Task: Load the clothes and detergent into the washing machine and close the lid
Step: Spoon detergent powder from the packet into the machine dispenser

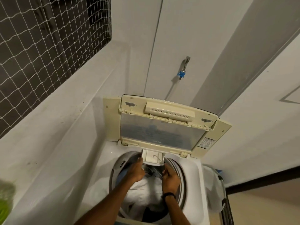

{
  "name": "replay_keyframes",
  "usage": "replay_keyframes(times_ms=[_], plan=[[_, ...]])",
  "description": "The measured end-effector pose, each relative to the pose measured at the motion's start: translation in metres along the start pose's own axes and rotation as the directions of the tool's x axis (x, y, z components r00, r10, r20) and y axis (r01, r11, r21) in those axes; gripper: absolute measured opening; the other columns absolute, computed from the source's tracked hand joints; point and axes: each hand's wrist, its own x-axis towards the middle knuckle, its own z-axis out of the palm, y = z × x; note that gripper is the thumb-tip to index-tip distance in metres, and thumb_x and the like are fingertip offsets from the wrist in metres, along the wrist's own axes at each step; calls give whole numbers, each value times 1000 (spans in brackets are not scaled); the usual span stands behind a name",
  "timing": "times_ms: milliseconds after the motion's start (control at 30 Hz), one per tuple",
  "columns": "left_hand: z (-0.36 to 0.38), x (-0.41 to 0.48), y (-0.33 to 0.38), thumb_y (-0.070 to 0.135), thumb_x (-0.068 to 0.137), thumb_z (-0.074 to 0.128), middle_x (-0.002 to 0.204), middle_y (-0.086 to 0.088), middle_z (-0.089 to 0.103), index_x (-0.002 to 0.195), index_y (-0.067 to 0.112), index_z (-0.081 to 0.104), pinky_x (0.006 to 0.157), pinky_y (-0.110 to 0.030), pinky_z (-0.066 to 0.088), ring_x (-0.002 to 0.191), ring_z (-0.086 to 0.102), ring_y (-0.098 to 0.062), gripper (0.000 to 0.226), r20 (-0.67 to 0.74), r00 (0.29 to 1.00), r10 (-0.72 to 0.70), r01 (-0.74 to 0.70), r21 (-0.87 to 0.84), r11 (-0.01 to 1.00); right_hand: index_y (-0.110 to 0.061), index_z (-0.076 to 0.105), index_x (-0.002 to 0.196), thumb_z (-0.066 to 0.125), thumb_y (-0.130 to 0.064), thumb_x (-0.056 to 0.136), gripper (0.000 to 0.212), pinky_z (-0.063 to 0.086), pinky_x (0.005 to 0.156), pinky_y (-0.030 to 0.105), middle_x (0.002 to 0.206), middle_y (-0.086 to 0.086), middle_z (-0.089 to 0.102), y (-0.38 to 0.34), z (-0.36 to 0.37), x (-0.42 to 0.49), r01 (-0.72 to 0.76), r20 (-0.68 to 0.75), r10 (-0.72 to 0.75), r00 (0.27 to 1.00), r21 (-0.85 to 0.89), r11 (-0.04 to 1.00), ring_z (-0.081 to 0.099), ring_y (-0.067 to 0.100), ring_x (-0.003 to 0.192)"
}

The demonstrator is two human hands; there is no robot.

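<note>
A white top-loading washing machine (197, 171) stands below me with its cream lid (162, 127) folded up against the wall. White and dark clothes (144, 194) fill the drum. At the drum's back rim a small white detergent drawer (152, 157) is pulled out over the opening. My left hand (135, 171) holds the drawer's left front corner with its fingers curled at the edge. My right hand (170, 177) holds the drawer's right front corner; a black band circles that wrist.
A tap with a blue connector (182, 73) and hose hangs on the wall behind the lid. A white mesh laundry basket (212, 192) stands to the machine's right. A netted window (40, 46) is at upper left, a blurred green object (6, 202) at lower left.
</note>
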Motion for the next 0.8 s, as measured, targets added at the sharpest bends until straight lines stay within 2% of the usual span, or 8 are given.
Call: replay_keyframes(times_ms=[133, 200, 267, 367, 533, 633, 700, 800], plan=[[0, 0, -1, 10, 97, 45, 156, -8, 34, 156, 21, 16, 115, -34, 33, 139, 39, -27, 67, 9, 1000, -5, 6, -10, 1000, -15, 73, 110, 54, 12, 84, 42, 55, 74, 20, 81, -11, 63, 0, 1, -3, 83, 32, -82, 996, -40, 996, 54, -7, 68], [-1, -1, 1, 8, 97, 45, 156, -7, 33, 156, 20, 16, 115, -34, 32, 140, 38, -26, 67, 8, 1000, -2, 3, -6, 1000, -17, 73, 110, 55, 11, 85, 42, 48, 66, 10, 76, -10, 64, 0, 3, -2, 66, 6, -65, 998, -37, 997, 54, -5, 65], [-5, -3, 2, 5, 94, 46, 153, -7, 39, 154, 21, 22, 113, -35, 36, 137, 42, -28, 66, 4, 1000, 4, -4, -34, 999, -21, 74, 110, 56, 2, 89, 36, 40, 59, 8, 74, -7, 67, -9, 1, 1, -20, -65, 22, 998, 41, 999, 59, 2, 65], [-14, -2, -3, 8, 91, 49, 146, -7, 49, 146, 21, 38, 110, -39, 41, 130, 49, -27, 58, -83, 996, 24, -29, -57, 998, -16, 76, 90, 57, -6, 91, 21, 42, 62, 23, 67, -4, 65, -33, -9, 9, -209, -72, 238, 969, 282, 936, 64, 20, 71], [-52, -27, 9, 20, 96, 50, 152, -8, 42, 150, 15, 35, 113, -33, 32, 139, 40, -26, 56, -248, 968, 30, -54, -90, 994, -7, 71, 73, 59, 3, 83, 18, 53, 66, 32, 74, 11, 67, -65, -21, 19, -434, 253, 360, 898, 642, 632, 60, 25, 69], [-80, -50, 13, 22, 96, 53, 150, -6, 45, 147, 16, 39, 109, -30, 37, 132, 49, -24, 54, -361, 931, 56, -120, -160, 980, -4, 65, 72, 54, 9, 83, 20, 54, 58, 26, 72, 13, 64, -92, -20, 15, -495, 397, 297, 869, 695, 521, 58, 27, 69], [-99, -68, 14, 21, 95, 57, 143, -4, 53, 143, 18, 45, 99, -24, 42, 123, 57, -21, 50, -457, 888, 52, -162, -205, 965, 5, 68, 86, 55, 12, 85, 14, 60, 61, 25, 81, 18, 69, -109, -17, 11, -550, 465, 293, 835, 713, 435, 65, 29, 75], [-127, -100, 18, 18, 94, 60, 136, -3, 59, 139, 18, 50, 90, -22, 48, 116, 62, -18, 46, -590, 807, 22, -219, -265, 939, 9, 68, 93, 56, 10, 85, 14, 61, 71, 30, 87, 21, 71, -131, -12, 5, -598, 556, 230, 799, 687, 413, 68, 31, 80]])
